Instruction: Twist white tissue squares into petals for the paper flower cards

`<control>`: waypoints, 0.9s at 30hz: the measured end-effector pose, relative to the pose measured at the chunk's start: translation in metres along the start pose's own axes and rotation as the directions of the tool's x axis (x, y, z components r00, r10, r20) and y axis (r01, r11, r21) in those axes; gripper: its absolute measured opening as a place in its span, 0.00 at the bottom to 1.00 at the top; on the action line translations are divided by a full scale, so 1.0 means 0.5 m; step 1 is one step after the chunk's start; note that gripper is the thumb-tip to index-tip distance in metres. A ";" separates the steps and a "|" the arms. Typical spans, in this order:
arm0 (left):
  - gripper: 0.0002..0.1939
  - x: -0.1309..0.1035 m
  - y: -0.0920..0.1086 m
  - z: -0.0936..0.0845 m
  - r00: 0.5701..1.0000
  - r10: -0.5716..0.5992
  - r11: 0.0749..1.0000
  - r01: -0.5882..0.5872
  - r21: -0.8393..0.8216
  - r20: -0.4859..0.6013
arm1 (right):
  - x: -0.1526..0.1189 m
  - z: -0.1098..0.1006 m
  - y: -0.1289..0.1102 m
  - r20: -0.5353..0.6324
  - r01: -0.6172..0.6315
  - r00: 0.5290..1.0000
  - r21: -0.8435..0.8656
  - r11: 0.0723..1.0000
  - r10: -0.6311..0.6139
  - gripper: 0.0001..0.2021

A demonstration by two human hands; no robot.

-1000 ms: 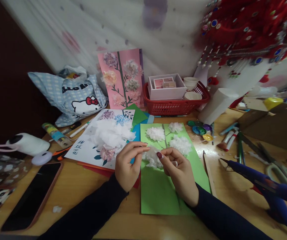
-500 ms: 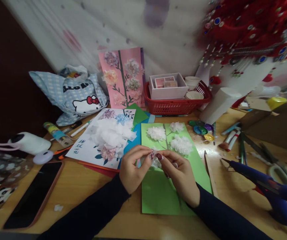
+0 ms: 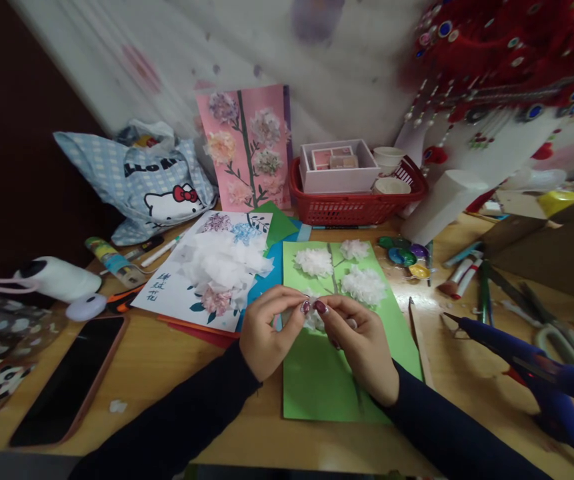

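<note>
Above a green sheet, my left hand and my right hand meet fingertip to fingertip. Both are closed in a pinch on a small bit of white tissue paper, mostly hidden by the fingers. Just below them a white tissue flower is partly covered. Farther up the sheet are a ruffled white flower, a smaller one and a fuller one, beside a painted grey-green stem. Left of my hands, a pile of white tissue pieces lies on a white sheet with printed flowers.
A blue glue gun and scissors lie at right, near a brush and paint pots. Behind stand a red basket and pink flower picture. A phone and checked bag are at left.
The view has shifted slightly. My hands keep pinching at nearly the same place above the green sheet, with only slight finger movement.
</note>
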State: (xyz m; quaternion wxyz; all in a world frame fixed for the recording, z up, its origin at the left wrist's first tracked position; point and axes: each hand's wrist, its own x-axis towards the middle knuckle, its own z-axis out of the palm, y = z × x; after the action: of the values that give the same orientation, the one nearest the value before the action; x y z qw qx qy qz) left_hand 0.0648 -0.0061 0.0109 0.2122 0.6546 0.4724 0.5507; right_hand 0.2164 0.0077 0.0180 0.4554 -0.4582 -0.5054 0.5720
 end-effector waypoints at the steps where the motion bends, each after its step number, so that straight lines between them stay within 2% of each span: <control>1: 0.08 0.000 0.000 0.000 1.000 -0.002 1.000 0.002 -0.001 0.002 | 0.000 -0.001 0.001 -0.003 0.003 1.000 -0.004 1.000 -0.003 0.17; 6: 0.06 -0.001 0.000 0.000 0.999 0.026 1.000 -0.026 -0.002 0.025 | 0.004 -0.004 0.006 -0.014 0.012 1.000 -0.005 1.000 -0.012 0.17; 16: 0.11 0.000 0.000 -0.002 0.998 0.032 0.998 -0.034 0.048 0.046 | 0.004 -0.004 0.005 -0.009 0.032 0.999 -0.045 0.999 -0.032 0.16; 21: 0.07 0.002 0.002 -0.002 0.999 0.035 0.999 -0.036 0.033 0.039 | 0.003 -0.002 0.003 -0.008 0.043 0.999 -0.072 0.997 -0.044 0.17; 27: 0.11 0.000 -0.005 -0.002 0.998 0.034 0.999 -0.036 0.040 0.047 | 0.002 -0.001 0.005 -0.009 0.072 0.997 -0.087 0.994 -0.073 0.15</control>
State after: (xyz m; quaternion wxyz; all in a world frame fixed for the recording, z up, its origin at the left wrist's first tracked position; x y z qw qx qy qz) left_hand 0.0628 -0.0053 0.0094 0.1999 0.6796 0.4671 0.5291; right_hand 0.2167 0.0088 0.0152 0.4586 -0.4625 -0.5434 0.5297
